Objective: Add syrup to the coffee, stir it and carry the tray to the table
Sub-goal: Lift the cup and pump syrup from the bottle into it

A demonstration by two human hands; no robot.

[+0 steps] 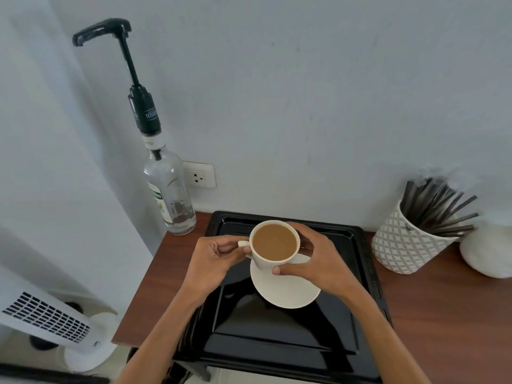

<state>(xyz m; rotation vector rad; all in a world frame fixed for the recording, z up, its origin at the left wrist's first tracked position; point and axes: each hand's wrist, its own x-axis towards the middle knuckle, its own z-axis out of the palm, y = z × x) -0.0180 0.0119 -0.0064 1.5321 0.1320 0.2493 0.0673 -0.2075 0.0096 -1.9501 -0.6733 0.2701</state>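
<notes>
Both hands on the cup (pixel 274 243) — white, filled with milky brown coffee. The left hand (pixel 214 261) pinches the small handle on the cup's left side, grip pressed together around it. The right hand (pixel 318 261) cups the opposite wall, fingers curled around the far side and thumb (pixel 279 270) against the near lower wall, so that grip is closed on the cup too.

The cup sits above the far-left part of a white saucer (pixel 285 289); whether it touches the saucer or is lifted just clear of it cannot be told. The saucer lies on a glossy black tray (pixel 277 336), which rests on a reddish-brown wooden surface (pixel 443 314) pushed against a pale wall.

At the surface's far left corner, just beside the tray, stands the syrup bottle (pixel 173 198) — clear glass, nearly empty, with a tall black pump (pixel 122 51) raised, spout pointing left. A white wall socket (pixel 201 174) shows behind it.

To the right of the tray, a white patterned pot (pixel 401 245) holds a bundle of dark stir sticks (pixel 440 209). A plain white round object (pixel 487 250) stands just beside the pot, partly cut off.

Lower left, on the floor, a white fan (pixel 52 320).
</notes>
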